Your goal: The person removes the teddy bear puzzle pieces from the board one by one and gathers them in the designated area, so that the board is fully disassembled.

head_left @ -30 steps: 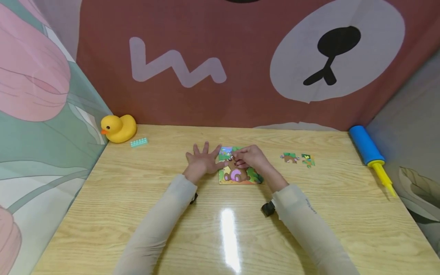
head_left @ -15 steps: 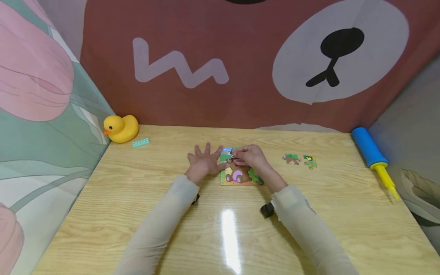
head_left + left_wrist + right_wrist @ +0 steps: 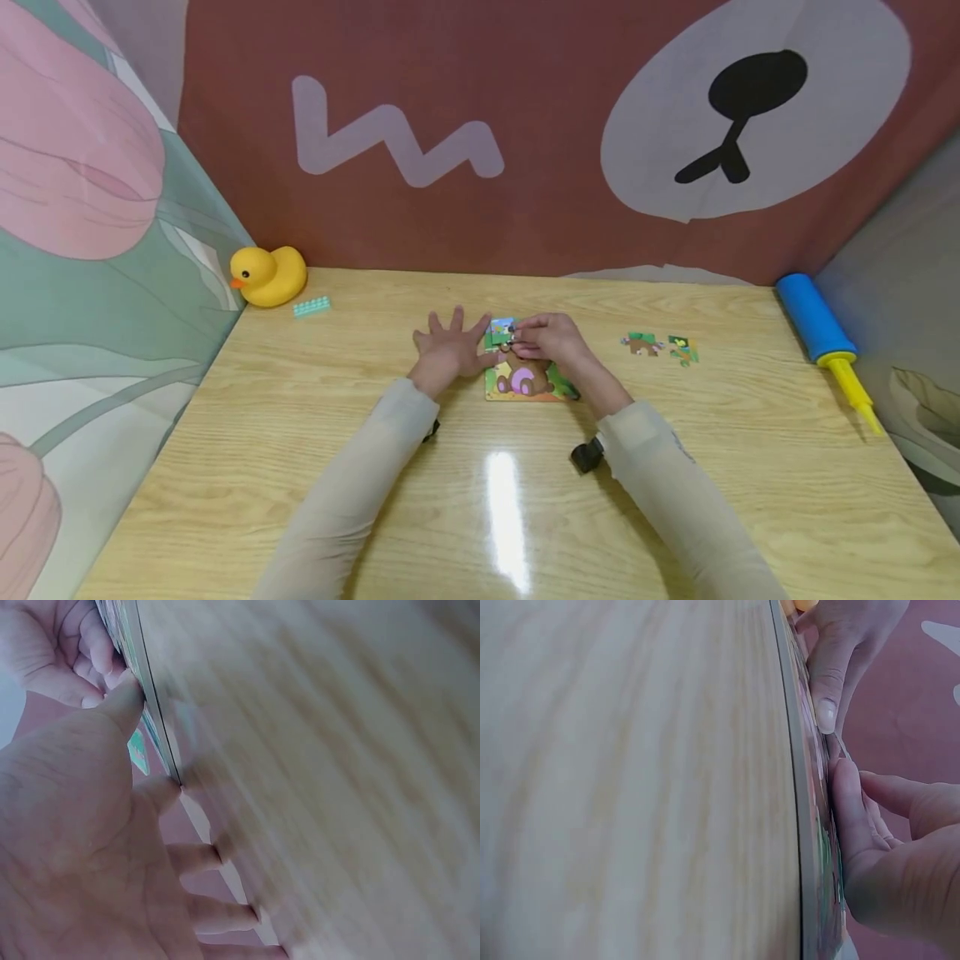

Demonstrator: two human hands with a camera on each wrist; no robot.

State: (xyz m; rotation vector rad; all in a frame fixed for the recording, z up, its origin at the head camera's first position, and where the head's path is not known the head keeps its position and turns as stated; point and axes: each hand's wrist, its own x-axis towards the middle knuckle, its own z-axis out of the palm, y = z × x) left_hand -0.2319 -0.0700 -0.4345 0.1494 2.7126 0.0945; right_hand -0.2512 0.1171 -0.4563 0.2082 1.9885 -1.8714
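A jigsaw puzzle board [image 3: 522,385] with a brown bear picture lies in the middle of the wooden table. My left hand [image 3: 447,350] is spread flat with straight fingers at its left edge, the thumb reaching over the picture. My right hand [image 3: 555,342] pinches a blue-and-green puzzle piece [image 3: 502,328] between thumb and fingers, over the board's upper left part. In the right wrist view, the piece stands slightly tilted at the right fingertips [image 3: 846,771], close to the left thumb [image 3: 826,716]. The right hand hides much of the board's upper right.
Two loose puzzle pieces, one brown and green [image 3: 642,343] and one mostly green [image 3: 683,349], lie to the right. A yellow rubber duck [image 3: 270,277] and a mint toy brick [image 3: 312,307] sit back left. A blue-and-yellow hand pump [image 3: 816,321] lies along the right edge.
The pinched piece has shifted slightly over the board's upper left, showing green board beside it. Left hand keeps its place; the whole head view has drifted a little.
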